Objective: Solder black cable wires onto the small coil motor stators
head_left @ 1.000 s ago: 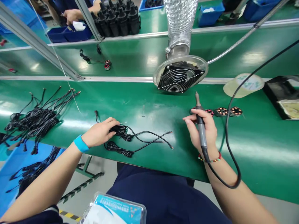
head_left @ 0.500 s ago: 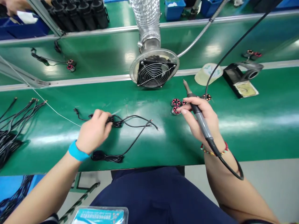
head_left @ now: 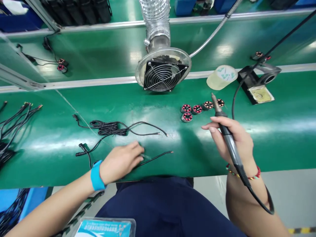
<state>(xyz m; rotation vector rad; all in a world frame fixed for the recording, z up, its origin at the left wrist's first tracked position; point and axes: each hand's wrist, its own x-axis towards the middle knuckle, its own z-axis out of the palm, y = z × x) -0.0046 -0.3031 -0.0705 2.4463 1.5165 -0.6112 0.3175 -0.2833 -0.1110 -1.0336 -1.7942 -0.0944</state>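
My right hand (head_left: 234, 140) grips a soldering iron (head_left: 228, 136), its metal tip pointing up and away beside several small round motor stators (head_left: 197, 109) with red or copper windings. Near the front edge, my left hand (head_left: 123, 161) is closed over a black cable (head_left: 158, 157), whose stripped end points right. A thin translucent tube (head_left: 146, 156) sticks out from its fingertips, and a thin pale line runs toward this hand from the upper left. Whether the fingers also grip the cable is hidden. Behind that hand lies a coiled black cable (head_left: 111, 127) with two stripped ends.
A fume extractor fan (head_left: 162, 77) on a foil duct hangs at the back centre. A soldering iron stand (head_left: 259, 82) with a sponge stands back right, beside a pale yellow roll (head_left: 221, 77). More black cables (head_left: 14, 128) lie at far left. The iron's cord loops by my right wrist.
My left hand has moved right and toward me, off the coiled cable to the nearer cable. My right hand with the soldering iron has moved right and nearer, away from the stators.
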